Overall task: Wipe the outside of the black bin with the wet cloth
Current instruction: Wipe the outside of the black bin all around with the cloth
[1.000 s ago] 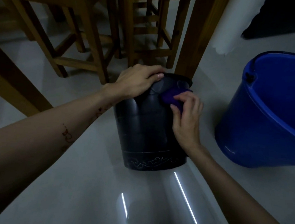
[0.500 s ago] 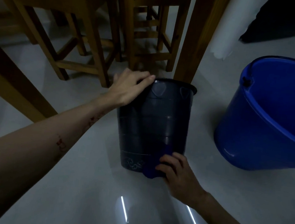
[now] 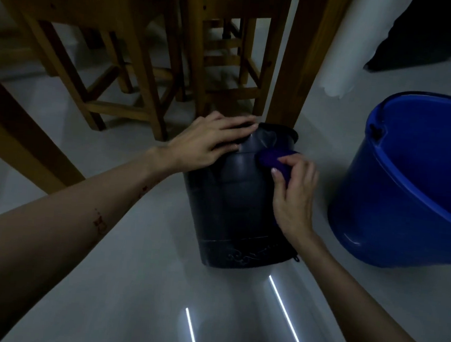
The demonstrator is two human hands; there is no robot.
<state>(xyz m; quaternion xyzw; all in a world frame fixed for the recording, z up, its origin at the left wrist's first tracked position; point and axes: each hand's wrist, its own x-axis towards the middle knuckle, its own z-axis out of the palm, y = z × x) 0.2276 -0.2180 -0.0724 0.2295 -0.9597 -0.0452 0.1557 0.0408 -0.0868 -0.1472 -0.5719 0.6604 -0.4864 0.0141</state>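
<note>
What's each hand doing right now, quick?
Left hand: open, laid flat on the black bin near its rim.
Right hand: closed on the purple cloth, pressing it to the bin's side.

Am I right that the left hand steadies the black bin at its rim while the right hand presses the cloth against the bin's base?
Not quite. The head view shows the right hand pressing the purple cloth against the upper part of the black bin, just below the rim, not at its base. The rest holds: the left hand rests on the bin's rim.
</note>
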